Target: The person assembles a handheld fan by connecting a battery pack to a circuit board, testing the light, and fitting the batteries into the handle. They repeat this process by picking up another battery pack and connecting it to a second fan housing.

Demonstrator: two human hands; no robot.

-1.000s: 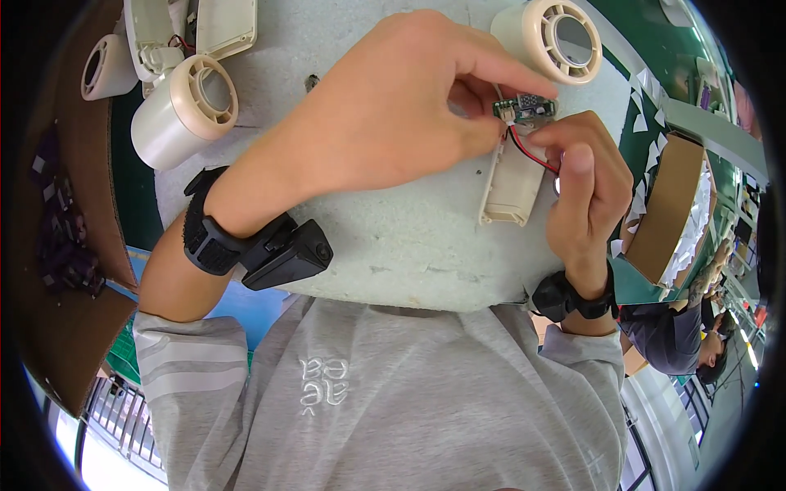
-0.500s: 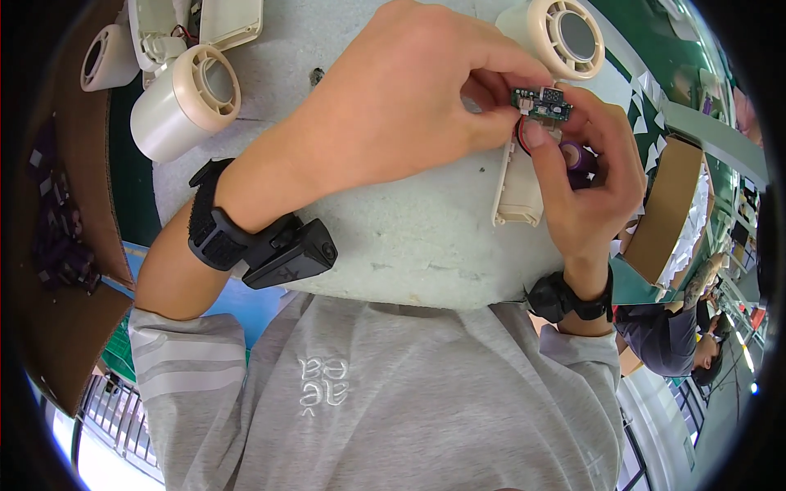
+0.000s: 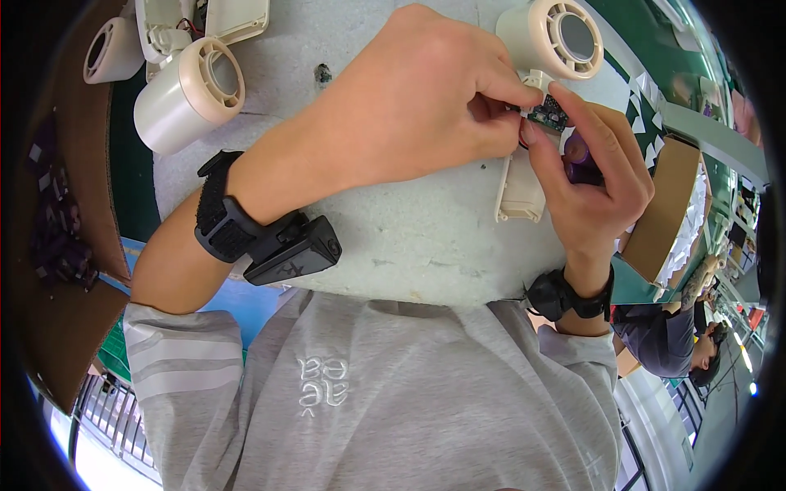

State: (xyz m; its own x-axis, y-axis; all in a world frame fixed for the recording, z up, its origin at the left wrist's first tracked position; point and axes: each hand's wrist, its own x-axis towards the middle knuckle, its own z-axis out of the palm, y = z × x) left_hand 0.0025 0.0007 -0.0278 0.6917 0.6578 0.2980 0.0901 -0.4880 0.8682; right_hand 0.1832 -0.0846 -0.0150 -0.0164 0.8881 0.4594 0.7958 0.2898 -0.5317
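Observation:
My right hand [image 3: 602,184] grips a small green circuit board [image 3: 550,114] between thumb and index finger. A purple cylindrical battery [image 3: 580,159] sits within the curl of the same hand. At the board's left end, my left hand [image 3: 430,94] is closed in a pinch; its fingertips hide what they hold, where a bit of white and a thin wire show. Below the fingers lies an open cream handle shell [image 3: 519,192]. It belongs beside a round fan head [image 3: 532,37], but my hands cover any join between them.
Another white fan head [image 3: 176,106] lies at the left, with opened cream casings [image 3: 237,20] behind it. A cardboard box [image 3: 82,164] with purple batteries stands far left. On the right are a carton [image 3: 663,204] of white pieces and a person [image 3: 663,340].
My left fingers have moved slightly right onto the board's left end, covering the white connector and wires. The board has tilted in my right hand.

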